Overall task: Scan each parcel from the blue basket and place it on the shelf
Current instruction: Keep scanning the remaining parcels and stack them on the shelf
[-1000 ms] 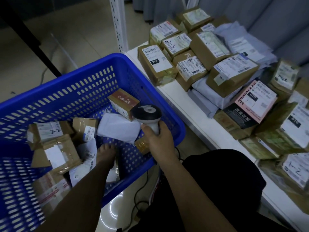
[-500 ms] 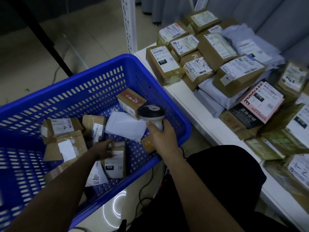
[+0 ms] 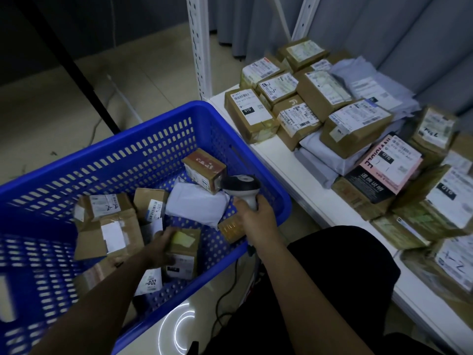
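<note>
Head view. The left hand (image 3: 160, 243) reaches into the blue basket (image 3: 143, 119), fingers curled round a small brown parcel (image 3: 183, 252) near the basket's near edge. The right hand (image 3: 257, 217) grips the handle of the barcode scanner (image 3: 242, 187) over the basket's right corner. Step in hand: picking the next parcel. The next move probably calls for lifting it, label toward the scanner, before placing it on the shelf (image 3: 289, 172), already crowded along its back edge.
</note>
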A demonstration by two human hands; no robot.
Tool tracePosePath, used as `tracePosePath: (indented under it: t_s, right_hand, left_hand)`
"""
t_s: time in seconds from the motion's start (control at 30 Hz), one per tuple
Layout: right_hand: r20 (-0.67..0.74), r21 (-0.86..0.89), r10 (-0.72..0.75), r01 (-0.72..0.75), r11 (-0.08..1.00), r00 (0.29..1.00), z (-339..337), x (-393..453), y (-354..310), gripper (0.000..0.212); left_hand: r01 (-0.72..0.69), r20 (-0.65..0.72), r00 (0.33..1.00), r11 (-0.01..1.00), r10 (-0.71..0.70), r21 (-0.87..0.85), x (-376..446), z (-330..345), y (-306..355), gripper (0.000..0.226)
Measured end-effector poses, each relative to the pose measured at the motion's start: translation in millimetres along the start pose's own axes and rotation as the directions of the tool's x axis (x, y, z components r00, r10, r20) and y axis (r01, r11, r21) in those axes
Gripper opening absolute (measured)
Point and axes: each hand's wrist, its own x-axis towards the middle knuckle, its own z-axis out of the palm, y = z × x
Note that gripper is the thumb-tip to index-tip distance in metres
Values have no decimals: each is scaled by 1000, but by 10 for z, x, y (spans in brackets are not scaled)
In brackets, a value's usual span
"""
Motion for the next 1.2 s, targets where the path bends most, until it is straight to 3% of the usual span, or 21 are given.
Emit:
tracePosePath:
  t_s: [0.13,0.27,0.37,0.53,0.6,0.7,0.8,0.87,0.93,1.07,1.2]
  right_hand:
    - [-11,-1,-1,1,1000,1000,-29,-14,18,18]
    - [-31,21,8,-8,1000,999,-36,-3,34,28]
    - [-38,60,-5,8,998,999,-70,2,-17,36]
    - [-126,89,-184,196,977,975,-102,-32,-106,68]
    - [-92,107,-191,201,974,977,-126,-37,-102,76]
    - [-69,88,-171,177,980,983,-208,-52,-69,82]
    - [-133,97,-164,177,979,977,-315,-56,-38,73]
    - [-166,109,-175,194,975,971,-372,-56,-32,74]
    - [-183,101,-195,216,971,964,-409,-62,-28,74]
    - [-190,97,-228,250,963,955,-447,-102,-31,71]
    - [-167,160,-246,273,949,955,-469,-158,-51,67]
  left_hand:
    - [-14,-107,994,997,6,-74,-101,-4,-31,78]
    - [-2,-304,947,947,-101,-320,-348,-260,94,63]
    - [-139,-441,894,888,-78,-439,-517,-545,356,65]
    - [-330,-439,895,787,84,-521,-738,-859,1102,53]
    - [-390,-450,886,707,112,-590,-763,-863,1374,44]
    - [-429,-498,862,663,97,-613,-733,-804,1649,35]
    - [-405,-515,856,682,48,-610,-707,-712,1767,52]
    - [-378,-495,869,609,-27,-697,-698,-637,1819,71]
    - [-355,-440,898,545,-28,-759,-721,-568,1877,71]
    - [-329,-332,939,514,90,-792,-777,-538,1862,78]
    - [-303,-225,952,549,206,-779,-801,-534,1774,105]
